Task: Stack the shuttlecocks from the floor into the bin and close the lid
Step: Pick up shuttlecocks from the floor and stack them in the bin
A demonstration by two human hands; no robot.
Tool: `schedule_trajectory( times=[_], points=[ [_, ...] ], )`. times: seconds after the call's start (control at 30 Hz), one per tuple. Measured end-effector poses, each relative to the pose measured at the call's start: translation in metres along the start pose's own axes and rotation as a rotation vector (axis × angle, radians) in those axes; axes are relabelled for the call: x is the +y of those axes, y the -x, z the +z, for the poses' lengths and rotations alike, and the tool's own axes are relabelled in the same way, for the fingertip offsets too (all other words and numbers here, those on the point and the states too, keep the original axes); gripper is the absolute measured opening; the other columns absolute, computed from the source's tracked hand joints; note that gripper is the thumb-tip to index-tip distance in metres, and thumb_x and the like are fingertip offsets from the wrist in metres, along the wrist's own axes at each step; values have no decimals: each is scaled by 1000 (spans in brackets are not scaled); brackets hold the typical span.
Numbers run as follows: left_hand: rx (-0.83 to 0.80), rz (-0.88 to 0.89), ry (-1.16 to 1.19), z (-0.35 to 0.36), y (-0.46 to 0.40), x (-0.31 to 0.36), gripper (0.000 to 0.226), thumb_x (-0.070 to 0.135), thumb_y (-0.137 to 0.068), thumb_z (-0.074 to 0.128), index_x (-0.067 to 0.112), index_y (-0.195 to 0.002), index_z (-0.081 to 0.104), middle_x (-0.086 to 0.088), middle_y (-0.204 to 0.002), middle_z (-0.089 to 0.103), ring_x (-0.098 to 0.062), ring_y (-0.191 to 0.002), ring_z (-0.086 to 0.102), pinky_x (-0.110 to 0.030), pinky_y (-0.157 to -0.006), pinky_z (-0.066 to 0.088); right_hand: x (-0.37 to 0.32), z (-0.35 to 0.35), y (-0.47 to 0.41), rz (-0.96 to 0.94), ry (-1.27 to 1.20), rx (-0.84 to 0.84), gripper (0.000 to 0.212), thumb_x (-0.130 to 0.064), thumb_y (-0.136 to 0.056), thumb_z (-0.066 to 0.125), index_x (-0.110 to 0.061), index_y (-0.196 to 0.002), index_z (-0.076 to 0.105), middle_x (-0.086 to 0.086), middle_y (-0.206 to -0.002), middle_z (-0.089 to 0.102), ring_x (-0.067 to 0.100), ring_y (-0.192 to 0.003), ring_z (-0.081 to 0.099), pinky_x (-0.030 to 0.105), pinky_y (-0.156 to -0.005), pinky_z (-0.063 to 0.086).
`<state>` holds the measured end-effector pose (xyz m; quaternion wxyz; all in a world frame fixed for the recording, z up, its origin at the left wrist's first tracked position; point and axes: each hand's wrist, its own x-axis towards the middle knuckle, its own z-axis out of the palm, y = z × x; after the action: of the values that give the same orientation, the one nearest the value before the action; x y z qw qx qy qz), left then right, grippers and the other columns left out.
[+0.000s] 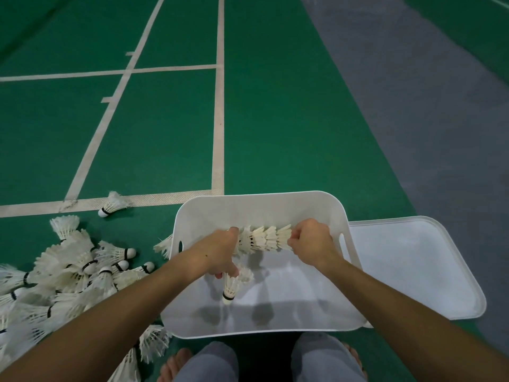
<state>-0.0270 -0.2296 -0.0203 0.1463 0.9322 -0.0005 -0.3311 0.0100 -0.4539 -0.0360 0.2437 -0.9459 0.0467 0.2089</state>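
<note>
A person crouched on a green badminton court floor (165, 133) marked with white lines, seen from a head camera looking down over both bare forearms. In front of the knees sat a white rectangular plastic bin (259, 208) with cut-out handles, open at the top. Its flat white plastic lid (413, 271) lay on the floor just beside the bin's right wall.

Both hands were inside the bin. The left hand (220, 250) and the right hand (312, 242) each gripped one end of a nested row of white feathered shuttlecocks (264, 238), held sideways near the bin's far wall. The left hand also pinched a single white shuttlecock (230, 285) that hung cork-down below its fingers.

The task looked barely begun. The bin floor showed bare apart from what the hands held, and the lid was still off. A large heap of loose white shuttlecocks (68, 274) covered the floor left of the bin, some touching its left wall, and one stray shuttlecock (111, 205) lay apart on a court line.

The bin's interior offered plenty of open room for laying the row down. The heap crowded the left side, while the floor beyond the bin lay open.
</note>
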Motion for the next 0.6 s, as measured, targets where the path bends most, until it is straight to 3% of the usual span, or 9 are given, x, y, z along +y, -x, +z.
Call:
schedule_trajectory(
  times=[0.07, 0.17, 0.23, 0.3, 0.4, 0.5, 0.6],
  points=[
    [14, 3, 2, -1, 1, -2, 82, 21, -83, 88, 14, -147, 39, -2, -103, 60, -19, -60, 75, -36, -61, 64, -2, 5, -6, -6, -13, -43, 9, -19, -92, 75, -12, -95, 81, 8, -87, 79, 26, -87, 74, 32, -80, 60],
    [71, 17, 3, -6, 6, 0, 80, 22, -84, 87, 17, -149, 39, -3, -102, 62, -19, -63, 74, -34, -60, 63, -3, 11, -13, 0, -42, -55, 7, -17, -92, 75, -14, -90, 79, 7, -85, 79, 26, -88, 75, 31, -81, 59],
    [136, 31, 36, -9, 10, 2, 72, 25, -86, 85, 20, -144, 45, -6, -106, 64, -19, -68, 67, -39, -69, 63, 0, 13, -16, 19, -104, -65, 10, -17, -90, 77, -18, -81, 76, 4, -77, 74, 28, -87, 76, 33, -83, 61],
    [195, 58, 96, -13, 14, 3, 49, 26, -88, 84, 21, -130, 59, -4, -102, 66, -10, -68, 59, -40, -76, 61, 3, 12, -19, 37, -162, -87, 8, -17, -88, 79, -16, -80, 77, 2, -71, 70, 28, -84, 76, 41, -87, 63],
    [255, 129, 157, -15, 19, 6, 11, 21, -90, 81, 16, -98, 77, 1, -83, 70, -2, -58, 58, -39, -72, 61, 4, 5, -17, 41, -173, -141, 18, -23, -89, 78, -5, -87, 81, 10, -78, 76, 32, -81, 73, 44, -85, 62],
    [288, 161, 202, -15, 24, 7, 5, 19, -90, 81, 15, -90, 81, 6, -71, 72, 0, -49, 61, -35, -66, 61, 1, -6, 5, -10, 7, -38, 24, -29, -96, 69, -8, -89, 75, 11, -85, 74, 33, -83, 68, 37, -76, 57],
    [303, 189, 210, -13, 25, 9, 6, 23, -91, 80, 18, -89, 81, 3, -74, 75, -2, -52, 64, -33, -66, 60, -7, -12, 43, -243, -23, 60, 16, -21, -98, 63, -14, -102, 76, 3, -100, 75, 25, -93, 70, 38, -89, 57]
  ],
)
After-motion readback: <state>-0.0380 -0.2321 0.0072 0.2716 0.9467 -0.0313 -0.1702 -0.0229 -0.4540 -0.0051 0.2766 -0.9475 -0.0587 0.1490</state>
